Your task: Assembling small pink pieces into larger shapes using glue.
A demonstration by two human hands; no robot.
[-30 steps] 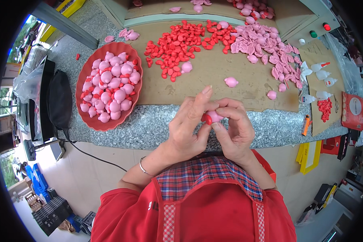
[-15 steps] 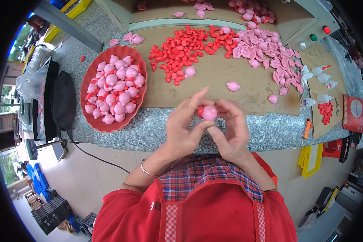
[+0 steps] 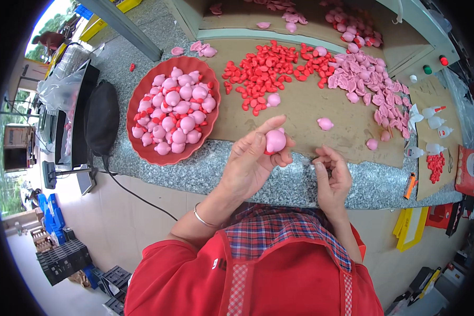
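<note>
**Hands split, pink piece now in left hand alone**

Your hands were together on one piece a second ago; now they're apart. Your left hand (image 3: 250,166) has its fingers clamped on a pink rounded figure (image 3: 275,140), lifted over the near edge of the cardboard sheet (image 3: 300,113). Your right hand (image 3: 332,179) sits just beside it with fingers curled together, probably empty, though the palm is hidden. That looks like one joined piece finished. The red bowl (image 3: 142,95) of similar pink pieces lies to the left, the loose red parts (image 3: 260,73) farther back, and pink shells (image 3: 361,79) far right.
</note>
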